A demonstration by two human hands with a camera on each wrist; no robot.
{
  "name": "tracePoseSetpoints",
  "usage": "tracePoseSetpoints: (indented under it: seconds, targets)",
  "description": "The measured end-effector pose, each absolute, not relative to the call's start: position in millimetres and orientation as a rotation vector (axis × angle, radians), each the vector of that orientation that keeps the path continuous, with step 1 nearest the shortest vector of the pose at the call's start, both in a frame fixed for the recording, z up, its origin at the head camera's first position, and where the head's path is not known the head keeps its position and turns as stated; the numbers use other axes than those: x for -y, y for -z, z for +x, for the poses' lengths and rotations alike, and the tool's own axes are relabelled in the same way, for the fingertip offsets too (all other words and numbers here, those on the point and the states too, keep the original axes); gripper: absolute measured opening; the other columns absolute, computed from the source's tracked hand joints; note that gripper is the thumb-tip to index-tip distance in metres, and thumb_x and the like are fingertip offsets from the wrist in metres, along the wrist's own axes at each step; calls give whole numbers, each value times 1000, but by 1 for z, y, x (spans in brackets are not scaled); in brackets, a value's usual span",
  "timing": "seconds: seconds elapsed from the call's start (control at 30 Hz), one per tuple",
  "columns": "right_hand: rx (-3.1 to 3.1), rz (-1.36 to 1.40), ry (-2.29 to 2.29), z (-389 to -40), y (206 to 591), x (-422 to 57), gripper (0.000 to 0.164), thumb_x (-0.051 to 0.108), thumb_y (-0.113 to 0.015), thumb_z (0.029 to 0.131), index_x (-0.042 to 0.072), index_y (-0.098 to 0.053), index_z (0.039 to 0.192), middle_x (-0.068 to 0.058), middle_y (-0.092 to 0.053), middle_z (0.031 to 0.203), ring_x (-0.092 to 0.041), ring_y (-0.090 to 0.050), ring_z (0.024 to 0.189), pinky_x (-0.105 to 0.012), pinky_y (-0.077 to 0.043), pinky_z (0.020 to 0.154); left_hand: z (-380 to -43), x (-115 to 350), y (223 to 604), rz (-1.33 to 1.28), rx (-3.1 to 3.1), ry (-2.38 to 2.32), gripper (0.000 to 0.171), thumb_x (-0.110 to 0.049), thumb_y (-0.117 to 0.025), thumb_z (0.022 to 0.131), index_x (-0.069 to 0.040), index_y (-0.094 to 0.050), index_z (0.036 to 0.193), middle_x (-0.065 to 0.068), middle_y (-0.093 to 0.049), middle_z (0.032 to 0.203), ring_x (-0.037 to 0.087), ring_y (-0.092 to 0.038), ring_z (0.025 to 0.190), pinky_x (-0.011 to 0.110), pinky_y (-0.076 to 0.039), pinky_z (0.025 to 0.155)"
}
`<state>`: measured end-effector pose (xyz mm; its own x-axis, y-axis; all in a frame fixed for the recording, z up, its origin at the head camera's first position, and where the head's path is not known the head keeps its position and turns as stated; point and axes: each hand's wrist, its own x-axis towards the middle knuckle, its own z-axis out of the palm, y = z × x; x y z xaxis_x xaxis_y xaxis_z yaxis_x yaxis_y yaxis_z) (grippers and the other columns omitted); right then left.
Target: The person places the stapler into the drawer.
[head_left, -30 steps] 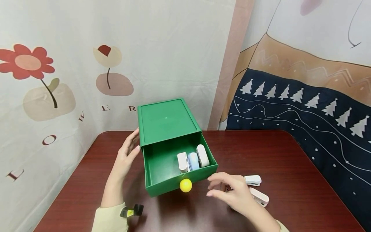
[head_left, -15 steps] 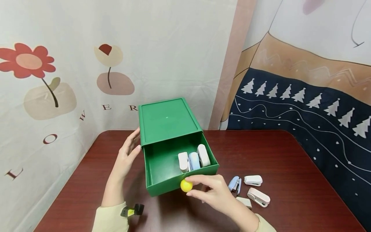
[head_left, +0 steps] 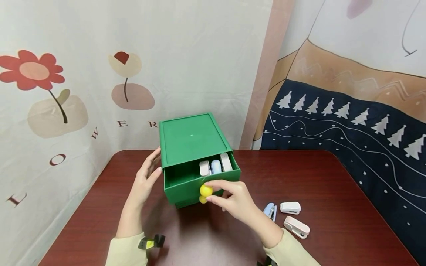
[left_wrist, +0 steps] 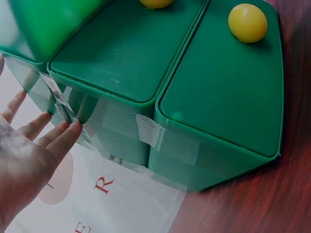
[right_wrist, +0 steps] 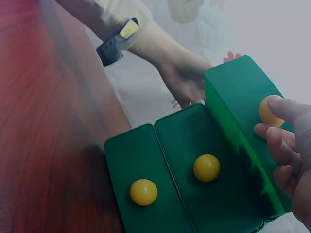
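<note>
A green drawer cabinet (head_left: 193, 138) stands on the table, its top drawer (head_left: 184, 193) pulled partway out. Inside that drawer, toward the right, sit a white stapler (head_left: 204, 168), a light blue stapler (head_left: 216, 167) and another white stapler (head_left: 226, 162), their rear ends hidden under the cabinet top. My right hand (head_left: 234, 197) pinches the drawer's round yellow knob (head_left: 206, 190) between thumb and index finger. My left hand (left_wrist: 29, 160) rests straight fingertips against the cabinet's side. In the right wrist view, two lower drawers with yellow knobs (right_wrist: 206, 168) are closed.
To the right on the dark red wooden table (head_left: 332, 192) lie a blue stapler (head_left: 270, 211), a white stapler (head_left: 290, 207) and a pinkish-white stapler (head_left: 297, 227). A printed curtain (head_left: 199, 55) hangs directly behind the cabinet.
My right hand has moved left from beside the drawer, taken hold of its knob and pushed the drawer partway inward. The left hand stays at the cabinet's side.
</note>
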<state>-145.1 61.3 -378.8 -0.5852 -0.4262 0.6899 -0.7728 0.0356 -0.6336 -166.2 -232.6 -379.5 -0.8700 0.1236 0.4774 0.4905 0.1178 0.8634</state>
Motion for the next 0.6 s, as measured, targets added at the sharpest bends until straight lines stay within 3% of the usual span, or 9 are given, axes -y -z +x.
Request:
tracePoseSetpoints:
  seconds: [0.6]
  targets:
    - [2245, 965, -1564, -179, 368, -43, 31, 14, -76, 83, 15, -71, 113, 1, -68, 88, -7, -49, 43, -27, -47, 44, -165, 230, 378, -578, 2088, 1842, 52, -1, -45, 99, -9, -33, 149, 7, -33, 151, 18, -35, 133, 20, -35, 97]
